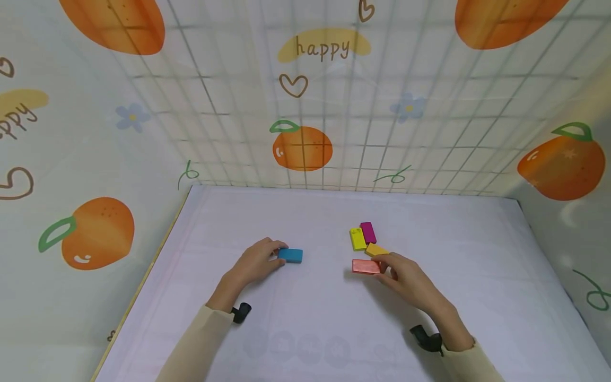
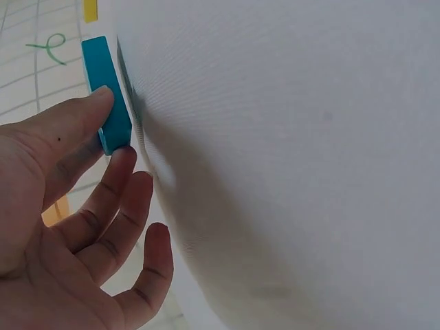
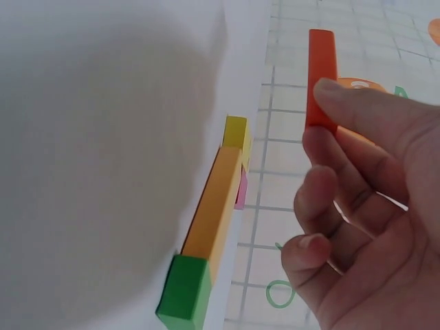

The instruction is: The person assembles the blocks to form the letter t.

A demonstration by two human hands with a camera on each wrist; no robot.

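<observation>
My left hand (image 1: 255, 261) pinches one end of a blue block (image 1: 292, 255) between thumb and fingers, on the left half of the table. In the left wrist view the blue block (image 2: 108, 103) is close over the white cloth, the other fingers loosely bent. A red block (image 1: 365, 266) is pinched by its right end in my right hand (image 1: 409, 280); the right wrist view has this red block (image 3: 322, 65) raised off the table. Just beyond that hand lies an orange-yellow block (image 1: 376, 249). A green block (image 3: 184, 289) adjoins its end, hidden from the head view.
A bright yellow block (image 1: 357, 240) and a magenta block (image 1: 368, 232) lie side by side behind the orange-yellow one. White cloth covers the table (image 1: 305, 313). A printed curtain (image 1: 238, 132) with oranges and grid lines stands along the back and sides.
</observation>
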